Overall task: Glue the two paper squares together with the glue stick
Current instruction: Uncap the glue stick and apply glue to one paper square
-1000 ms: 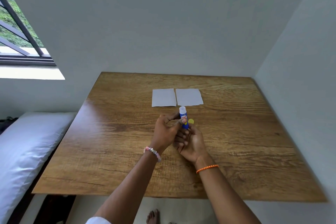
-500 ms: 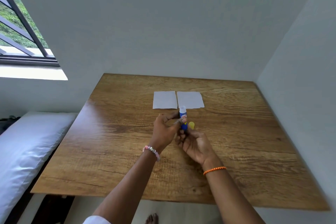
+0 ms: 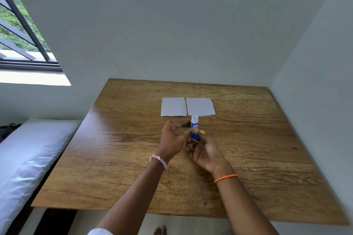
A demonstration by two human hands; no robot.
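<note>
Two white paper squares lie side by side on the wooden table (image 3: 257, 139), the left paper square (image 3: 173, 107) almost touching the right paper square (image 3: 200, 106). Just in front of them a blue glue stick (image 3: 194, 127) stands upright with its white top uncovered. My left hand (image 3: 172, 138) pinches its middle between thumb and fingers. My right hand (image 3: 205, 151) curls round its lower end from below. A yellow cap (image 3: 202, 132) shows at the right hand's fingertips, beside the stick.
The table sits in a corner, with walls behind it and at its right. A white-covered mattress (image 3: 28, 154) lies low at the left under a barred window (image 3: 21, 30). A bare foot (image 3: 160, 230) shows below the near edge.
My right wrist has swung out to the right while its fingers stay at the stick's base. The left hand and the stick have hardly moved. The papers lie as before.
</note>
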